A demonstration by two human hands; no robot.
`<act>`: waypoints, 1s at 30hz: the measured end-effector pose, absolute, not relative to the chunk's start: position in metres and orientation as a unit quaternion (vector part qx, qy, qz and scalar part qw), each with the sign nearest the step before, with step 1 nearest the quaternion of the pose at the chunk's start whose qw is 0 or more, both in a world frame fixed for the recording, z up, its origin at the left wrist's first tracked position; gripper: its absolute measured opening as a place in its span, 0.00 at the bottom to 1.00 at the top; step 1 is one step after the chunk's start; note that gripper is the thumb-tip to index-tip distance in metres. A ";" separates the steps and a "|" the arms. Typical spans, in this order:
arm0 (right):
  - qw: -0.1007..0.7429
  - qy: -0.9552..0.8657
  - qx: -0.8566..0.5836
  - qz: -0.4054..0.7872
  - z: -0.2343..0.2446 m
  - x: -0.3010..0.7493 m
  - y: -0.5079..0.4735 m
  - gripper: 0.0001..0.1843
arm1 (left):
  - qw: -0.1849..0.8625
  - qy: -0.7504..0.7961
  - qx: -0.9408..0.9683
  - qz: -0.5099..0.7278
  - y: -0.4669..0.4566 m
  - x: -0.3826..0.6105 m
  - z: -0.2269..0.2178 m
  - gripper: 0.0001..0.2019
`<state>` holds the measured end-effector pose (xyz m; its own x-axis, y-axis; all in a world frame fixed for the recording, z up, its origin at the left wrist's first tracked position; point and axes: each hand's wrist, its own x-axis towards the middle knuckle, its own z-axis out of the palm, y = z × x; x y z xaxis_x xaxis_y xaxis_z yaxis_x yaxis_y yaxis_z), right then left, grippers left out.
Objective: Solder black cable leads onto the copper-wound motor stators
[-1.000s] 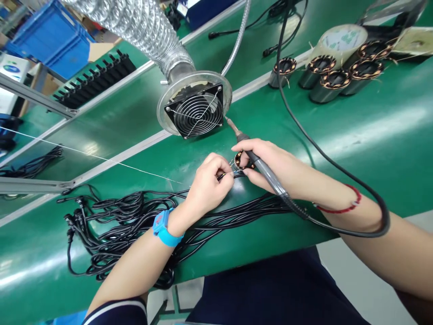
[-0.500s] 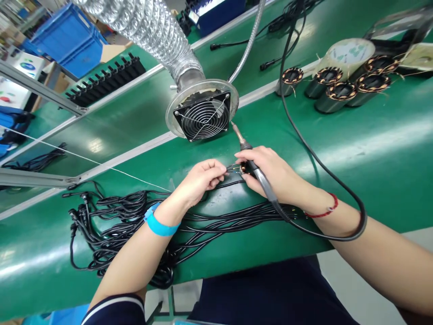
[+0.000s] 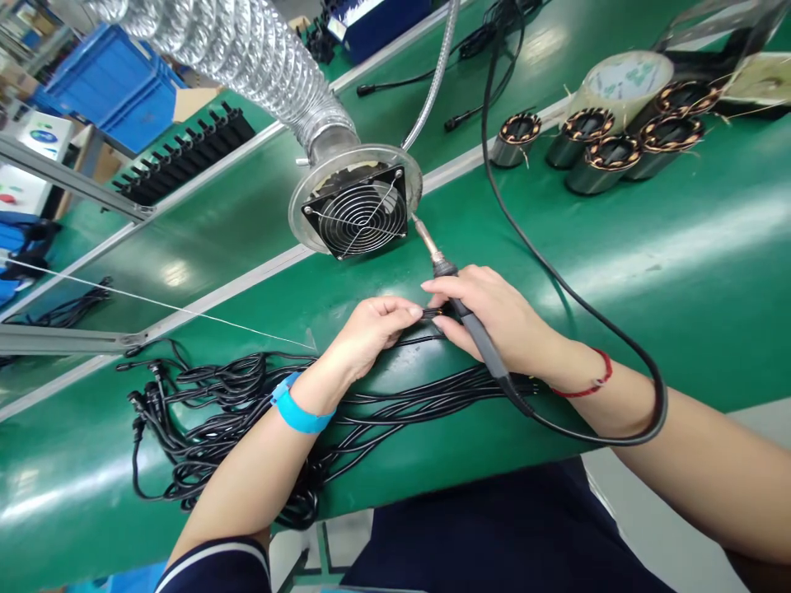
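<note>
My left hand (image 3: pixel 374 329) is closed in a pinch on the end of a black cable (image 3: pixel 431 314), with a blue wrist strap (image 3: pixel 297 408) on that arm. My right hand (image 3: pixel 494 317) is closed round a soldering iron (image 3: pixel 461 309) whose metal tip (image 3: pixel 425 236) points up toward the fan. The fingertips of both hands meet at the cable end over the green table (image 3: pixel 680 263). Whatever small part lies under my right fingers is hidden.
A fume fan (image 3: pixel 357 210) on a ribbed silver duct (image 3: pixel 247 58) stands just behind my hands. A heap of black cables (image 3: pixel 216 412) lies at the left front. Several copper-wound stators (image 3: pixel 596 152) and a tape roll (image 3: pixel 624 78) sit at the back right. The iron's cord (image 3: pixel 643 362) loops to the right.
The wound part seen between my hands a second ago is now covered by my right fingers. My left hand has shifted slightly and pinches the cable end closer to the iron.
</note>
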<state>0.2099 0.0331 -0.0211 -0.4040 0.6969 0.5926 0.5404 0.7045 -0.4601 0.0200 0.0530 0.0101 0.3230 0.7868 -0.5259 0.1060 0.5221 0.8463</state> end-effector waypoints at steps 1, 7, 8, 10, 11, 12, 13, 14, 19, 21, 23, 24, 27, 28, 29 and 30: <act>0.405 -0.828 -0.377 0.087 -0.022 0.209 0.033 0.19 | 0.704 0.517 0.423 0.241 0.053 0.018 0.010 0.15; 0.450 -0.783 -0.423 0.073 -0.023 0.198 0.031 0.16 | 0.638 0.476 0.586 0.152 0.050 0.026 0.011 0.15; 0.457 -0.775 -0.429 0.077 -0.023 0.197 0.031 0.16 | 0.600 0.478 0.623 0.150 0.049 0.028 0.012 0.15; 0.467 -0.761 -0.442 0.089 -0.023 0.196 0.031 0.18 | 0.517 0.491 0.680 0.171 0.051 0.029 0.013 0.13; 0.469 -0.754 -0.450 0.095 -0.023 0.197 0.031 0.19 | 0.480 0.502 0.695 0.185 0.054 0.026 0.014 0.12; 0.469 -0.749 -0.457 0.098 -0.023 0.199 0.031 0.20 | 0.444 0.518 0.704 0.199 0.058 0.021 0.015 0.12; 0.468 -0.747 -0.462 0.099 -0.022 0.202 0.031 0.21 | 0.407 0.537 0.708 0.210 0.064 0.015 0.016 0.12; 0.467 -0.747 -0.464 0.097 -0.022 0.206 0.032 0.22 | 0.372 0.558 0.709 0.218 0.070 0.006 0.017 0.12; 0.474 -0.745 -0.461 0.085 -0.022 0.220 0.035 0.22 | 0.205 0.644 0.678 0.290 0.102 -0.044 0.021 0.13; 0.479 -0.747 -0.454 0.085 -0.023 0.219 0.036 0.21 | 0.121 0.639 0.663 0.370 0.106 -0.055 0.023 0.13; 0.482 -0.754 -0.439 0.083 -0.023 0.217 0.035 0.19 | 0.097 0.617 0.637 0.451 0.102 -0.052 0.025 0.12; 0.482 -0.758 -0.431 0.083 -0.023 0.216 0.035 0.19 | 0.135 0.607 0.617 0.483 0.097 -0.046 0.026 0.12; 0.480 -0.768 -0.413 0.098 -0.022 0.211 0.031 0.19 | 0.405 0.550 0.512 0.521 0.073 -0.013 0.023 0.12; 0.478 -0.771 -0.408 0.109 -0.022 0.209 0.029 0.19 | 0.496 0.521 0.465 0.516 0.065 -0.001 0.021 0.11; 0.476 -0.773 -0.402 0.122 -0.022 0.207 0.028 0.19 | 0.567 0.495 0.422 0.505 0.057 0.010 0.018 0.09; 0.473 -0.774 -0.397 0.138 -0.022 0.205 0.027 0.19 | 0.617 0.475 0.393 0.489 0.052 0.018 0.015 0.07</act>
